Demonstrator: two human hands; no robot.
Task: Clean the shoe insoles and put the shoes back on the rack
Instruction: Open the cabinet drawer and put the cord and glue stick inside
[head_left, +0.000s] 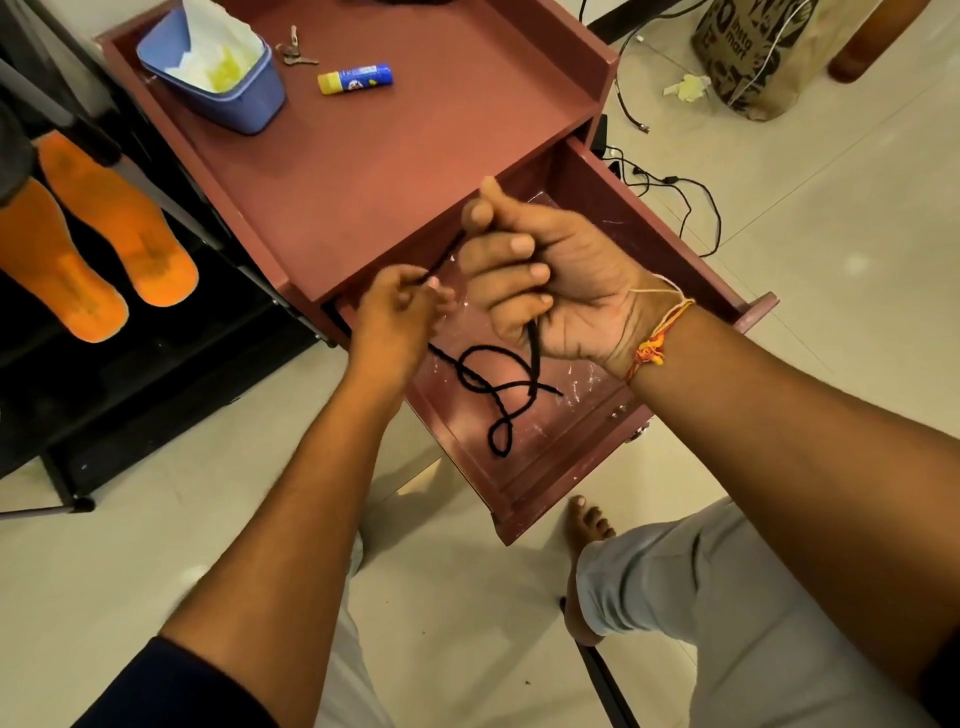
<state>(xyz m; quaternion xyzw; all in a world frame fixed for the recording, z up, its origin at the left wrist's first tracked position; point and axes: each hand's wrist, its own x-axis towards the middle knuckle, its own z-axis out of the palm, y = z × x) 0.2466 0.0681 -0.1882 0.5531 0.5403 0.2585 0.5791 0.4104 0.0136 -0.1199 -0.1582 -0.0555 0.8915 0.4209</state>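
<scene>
Insoles (111, 218): orange pair on black rack (156, 374), left of counter (389, 156), away from your hands. Lace (534, 364): black, tail looped in open drawer (519, 499). Right hand (561, 280) fisted round lace; left hand (395, 312) pinches end. Draw loops out slowly, avoid knots.

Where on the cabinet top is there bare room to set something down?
The cabinet top is bare across its near half, from the glue stick to the open drawer. Its far left is crowded: blue tub, keys. Over the drawer, left hand and right hand hold the black lace.
</scene>
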